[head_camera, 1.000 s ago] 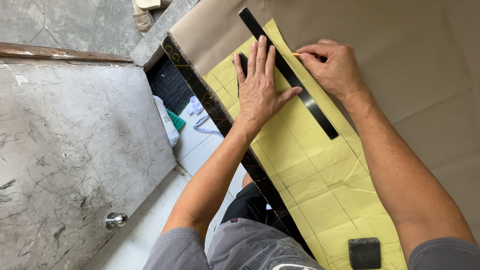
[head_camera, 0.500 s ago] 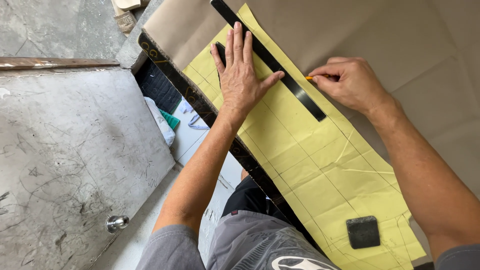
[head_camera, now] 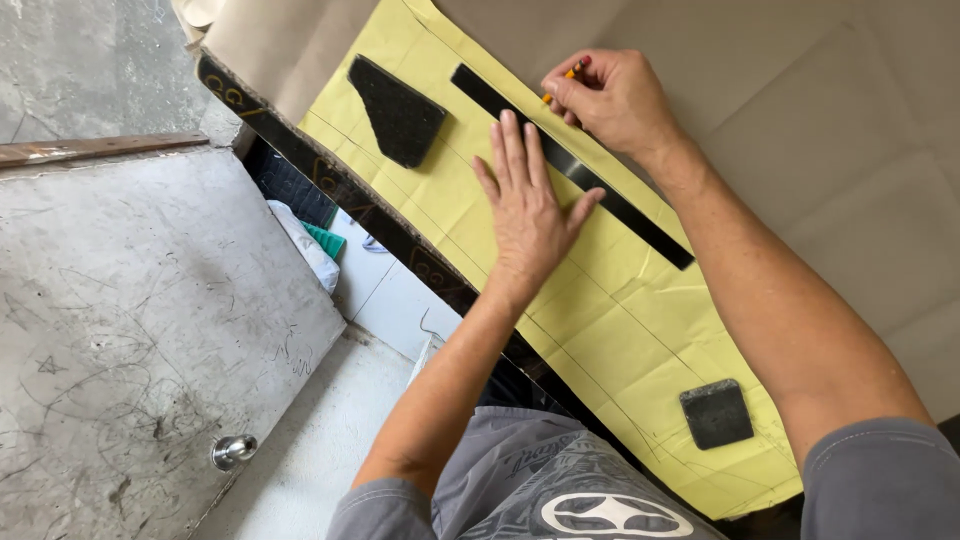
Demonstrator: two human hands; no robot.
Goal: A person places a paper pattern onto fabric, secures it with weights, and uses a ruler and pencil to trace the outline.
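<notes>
Black ruler [head_camera: 570, 165] pinned on yellow paper [head_camera: 600, 330] by flat, open left hand [head_camera: 528, 210], right hand [head_camera: 610, 98] pinching pencil [head_camera: 572, 72]

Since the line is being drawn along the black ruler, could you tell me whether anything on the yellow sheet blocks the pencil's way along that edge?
Nothing visible does. The right hand holds the pencil at the black ruler; the left hand presses from the other side, and both dark weights lie apart.

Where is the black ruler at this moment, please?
In the head view the black ruler lies slanted on the yellow paper, pressed by the left hand, with the right hand and its pencil at its upper end.
</notes>
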